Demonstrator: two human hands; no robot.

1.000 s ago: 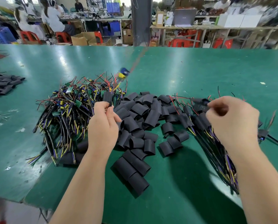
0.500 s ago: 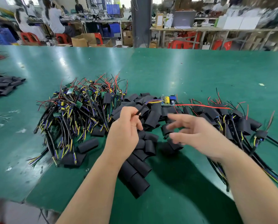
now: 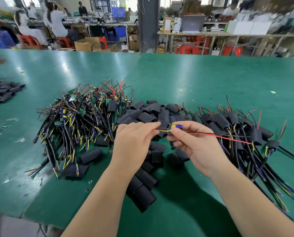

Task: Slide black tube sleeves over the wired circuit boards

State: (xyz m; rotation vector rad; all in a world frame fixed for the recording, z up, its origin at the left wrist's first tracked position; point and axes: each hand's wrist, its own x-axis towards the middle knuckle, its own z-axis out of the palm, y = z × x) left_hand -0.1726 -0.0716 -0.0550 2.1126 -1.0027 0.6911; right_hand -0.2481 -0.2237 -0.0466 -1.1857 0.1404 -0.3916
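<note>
Circuit board point(image 3: 176, 126) pinched in R hand point(image 3: 199, 146) fingertips, L hand point(image 3: 134, 144) pinching its yellow wires point(image 3: 162, 130), over sleeve pile point(image 3: 149, 115)

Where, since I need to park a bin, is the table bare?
Bare: the far table beyond the piles, and the left strip between the loose boards and the sleeve heap. Crowded: the middle, with sleeves, sleeved pile, left hand and right hand holding a board.

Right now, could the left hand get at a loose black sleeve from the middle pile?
Probably yes: the sleeve pile lies just beyond and below the left hand, nothing between. But its fingers pinch the wired board held with the right hand, so it must let go first.
</note>
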